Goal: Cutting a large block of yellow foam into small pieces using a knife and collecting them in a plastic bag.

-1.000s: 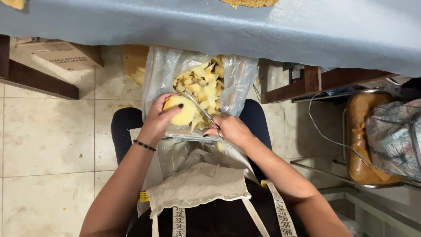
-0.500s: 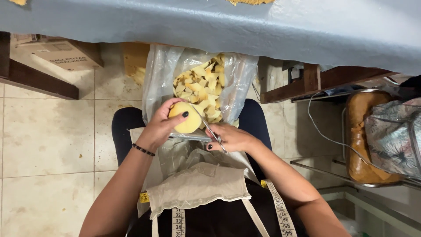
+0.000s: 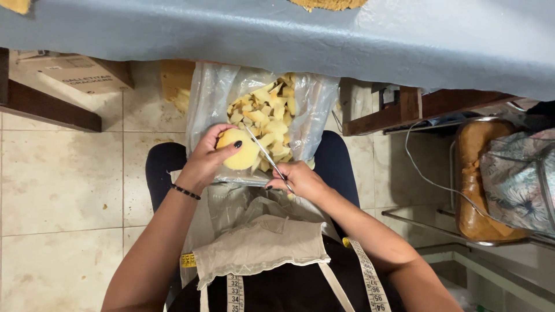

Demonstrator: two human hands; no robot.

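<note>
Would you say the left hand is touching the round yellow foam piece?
Touching. The head view shows the left hand wrapped around the round yellow foam piece, thumb lying across its top, no gap visible.

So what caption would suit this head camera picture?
Seated person's left hand holds a yellow foam piece while right hand snips it with scissors over a plastic bag.

I see a round yellow foam piece (image 3: pixel 240 151), smooth and pale, held upright over my lap above a clear plastic bag (image 3: pixel 205 110). Thin metal scissors (image 3: pixel 267 155) slant against its right edge, blades nearly closed. The bag stands open, full of small yellow foam scraps (image 3: pixel 269 112).
</note>
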